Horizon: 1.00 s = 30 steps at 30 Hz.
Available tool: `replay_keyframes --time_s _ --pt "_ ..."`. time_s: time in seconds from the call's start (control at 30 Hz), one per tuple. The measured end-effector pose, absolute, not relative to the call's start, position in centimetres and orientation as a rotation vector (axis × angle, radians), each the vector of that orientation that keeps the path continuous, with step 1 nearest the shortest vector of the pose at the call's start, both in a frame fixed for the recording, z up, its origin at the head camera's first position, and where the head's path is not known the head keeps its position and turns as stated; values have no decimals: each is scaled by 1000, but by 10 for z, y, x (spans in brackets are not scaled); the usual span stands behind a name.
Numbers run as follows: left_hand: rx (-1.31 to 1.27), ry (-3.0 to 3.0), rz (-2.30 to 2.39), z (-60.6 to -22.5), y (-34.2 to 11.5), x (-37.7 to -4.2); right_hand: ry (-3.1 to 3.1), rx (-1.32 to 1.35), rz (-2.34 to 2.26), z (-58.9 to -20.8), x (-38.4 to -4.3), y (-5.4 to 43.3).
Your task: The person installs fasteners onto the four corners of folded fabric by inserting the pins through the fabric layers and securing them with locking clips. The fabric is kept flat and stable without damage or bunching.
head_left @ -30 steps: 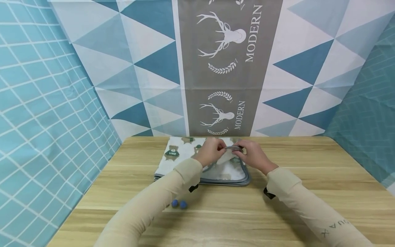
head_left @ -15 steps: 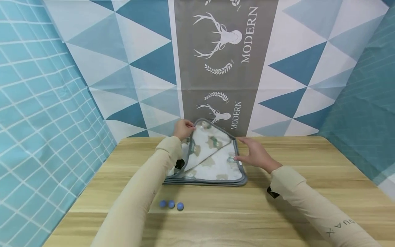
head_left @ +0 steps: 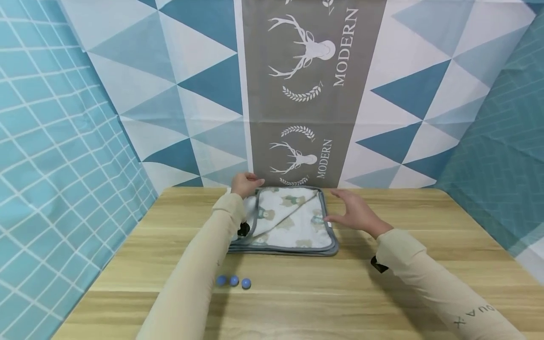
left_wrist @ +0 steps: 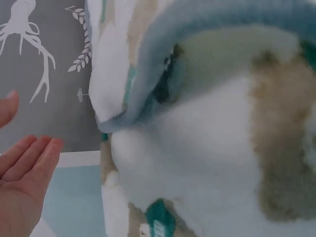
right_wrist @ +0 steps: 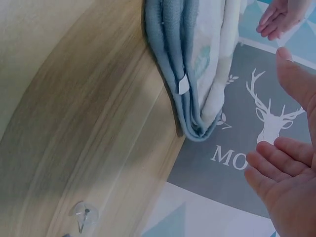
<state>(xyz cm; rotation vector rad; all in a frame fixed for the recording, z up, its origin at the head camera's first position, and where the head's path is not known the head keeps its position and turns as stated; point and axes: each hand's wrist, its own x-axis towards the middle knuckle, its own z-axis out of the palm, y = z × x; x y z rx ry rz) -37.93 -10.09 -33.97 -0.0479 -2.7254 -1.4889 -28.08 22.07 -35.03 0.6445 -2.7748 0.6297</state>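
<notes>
A folded white blanket with brown bears and grey-blue edging lies at the table's back. Its top flap lies flat, with a diagonal crease across it. By the blanket's far left corner is my left hand. In the left wrist view its fingers are extended, with a gap between them and the cloth. My right hand is beside the blanket's right edge, thumb and fingers spread, holding nothing. The right wrist view shows the stacked edging with a small white tag, apart from that hand.
Three small blue balls sit on the wooden table in front of the blanket. Patterned cloth with deer prints hangs behind the table. Blue tiled-pattern cloth covers the left side. A small clear disc shows in the right wrist view.
Both hands pinched the blanket's edge at first. The left hand then drew its corner up and to the left. Now that flap has come down flat, let go; the right hand stays at the right edge.
</notes>
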Motion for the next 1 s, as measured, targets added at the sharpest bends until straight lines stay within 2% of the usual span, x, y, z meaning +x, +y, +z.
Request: replay_keyframes --time_s 0.2,0.6,0.73,1.0 --pt "-331 -2728 -1419 -332 -86 -369 -2784 627 648 -349 -283 226" --pt "-1410 -2857 -761 -350 -8 -299 -2780 630 671 -359 -280 238" --pt "-1509 -2858 -452 -356 13 -280 -2806 607 698 -358 -278 242" --pt "-1459 -2829 -160 -375 41 -270 -2829 624 661 -356 -273 255"
